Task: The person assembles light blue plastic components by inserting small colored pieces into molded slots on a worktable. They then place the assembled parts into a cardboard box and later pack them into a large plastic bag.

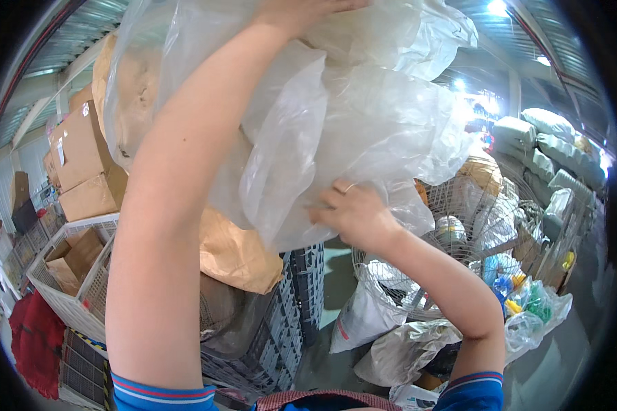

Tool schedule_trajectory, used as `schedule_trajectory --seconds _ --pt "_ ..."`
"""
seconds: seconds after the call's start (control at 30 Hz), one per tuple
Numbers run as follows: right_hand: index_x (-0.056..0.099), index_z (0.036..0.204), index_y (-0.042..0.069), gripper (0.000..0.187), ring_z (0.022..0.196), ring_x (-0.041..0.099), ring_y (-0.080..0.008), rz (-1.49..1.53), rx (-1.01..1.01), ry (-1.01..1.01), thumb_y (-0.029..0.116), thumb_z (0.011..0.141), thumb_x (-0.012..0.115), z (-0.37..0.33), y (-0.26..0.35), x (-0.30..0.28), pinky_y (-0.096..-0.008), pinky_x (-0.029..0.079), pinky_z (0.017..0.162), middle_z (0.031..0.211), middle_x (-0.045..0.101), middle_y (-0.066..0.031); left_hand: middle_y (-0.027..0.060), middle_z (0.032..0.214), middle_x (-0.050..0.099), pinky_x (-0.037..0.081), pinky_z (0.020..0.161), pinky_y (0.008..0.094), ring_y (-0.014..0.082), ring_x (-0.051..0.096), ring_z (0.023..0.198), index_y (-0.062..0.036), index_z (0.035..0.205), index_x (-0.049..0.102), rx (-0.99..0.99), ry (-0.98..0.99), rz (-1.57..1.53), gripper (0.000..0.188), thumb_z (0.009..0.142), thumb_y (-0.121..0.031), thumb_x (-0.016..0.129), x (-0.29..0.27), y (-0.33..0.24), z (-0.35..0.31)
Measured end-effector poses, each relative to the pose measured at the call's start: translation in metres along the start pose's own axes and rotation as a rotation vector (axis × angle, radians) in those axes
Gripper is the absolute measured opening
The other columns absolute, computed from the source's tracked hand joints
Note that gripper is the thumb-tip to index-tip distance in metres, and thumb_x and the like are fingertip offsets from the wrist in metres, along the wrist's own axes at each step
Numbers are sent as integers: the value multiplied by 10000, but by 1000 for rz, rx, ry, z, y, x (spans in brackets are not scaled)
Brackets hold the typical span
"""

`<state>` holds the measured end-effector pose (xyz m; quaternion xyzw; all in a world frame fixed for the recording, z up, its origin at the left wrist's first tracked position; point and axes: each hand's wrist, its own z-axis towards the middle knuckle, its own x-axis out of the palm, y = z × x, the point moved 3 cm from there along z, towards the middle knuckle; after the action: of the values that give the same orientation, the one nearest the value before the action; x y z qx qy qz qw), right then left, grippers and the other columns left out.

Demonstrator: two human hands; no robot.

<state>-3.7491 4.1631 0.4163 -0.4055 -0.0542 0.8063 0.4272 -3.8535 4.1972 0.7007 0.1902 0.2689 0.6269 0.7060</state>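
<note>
A big crumpled bundle of clear plastic sheeting (384, 123) is raised in front of me and fills the upper middle of the head view. My left hand (298, 14) reaches high onto the bundle. Its fingers lie against the plastic and are partly cut off by the top edge. Lower down, my right hand (360, 212) has its fingers bent into the sheeting's bottom part, a ring on one finger. A loose flap of plastic hangs between my arms. Below it, a brown paper sheet (236, 253) lies over a dark grey slatted crate (274, 342).
Cardboard boxes (82, 154) are stacked at left above a white plastic basket (92, 294); a red cloth (34, 342) is below. On the right, a wire cage (452, 212) holds bags and scraps, near a white sack (363, 315). Stuffed sacks (552, 140) are piled far right.
</note>
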Motion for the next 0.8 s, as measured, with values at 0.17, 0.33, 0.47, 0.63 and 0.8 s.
schedule_trajectory --seconds 0.17,0.33,0.47,0.63,0.8 --pt "654 943 213 210 941 530 -176 18 -249 5 194 744 590 -35 46 -8 -333 483 693 909 560 51 66 1431 395 426 976 404 264 479 1221 -305 1417 329 64 9 -20 572 895 -77 385 -24 -22 11" --pt "645 963 205 218 901 545 -168 62 -281 -94 203 756 576 -76 43 -55 -318 484 694 892 552 37 75 1436 387 428 974 413 276 477 1219 -312 1419 328 77 33 -35 600 881 -54 397 -27 -31 14" --pt "424 1230 84 697 1159 404 -332 -14 186 -554 96 595 710 -66 -42 -100 -440 397 922 1221 411 -113 82 1439 381 429 972 420 286 476 1217 -317 1420 326 101 61 -23 623 869 -36 407 -50 -31 9" --pt "99 1475 96 1203 1334 230 -408 -118 732 -382 215 522 824 12 -98 -137 -535 274 1063 1449 246 -187 92 1443 372 431 969 429 298 474 1214 -324 1421 325 139 87 -16 652 855 -13 419 -81 -36 -5" --pt "438 1323 113 807 1174 482 -344 196 648 -272 235 600 776 60 -118 -112 -528 382 956 1198 557 -162 101 1448 364 433 967 438 310 473 1212 -331 1422 323 133 93 40 682 840 9 431 -120 -34 -21"
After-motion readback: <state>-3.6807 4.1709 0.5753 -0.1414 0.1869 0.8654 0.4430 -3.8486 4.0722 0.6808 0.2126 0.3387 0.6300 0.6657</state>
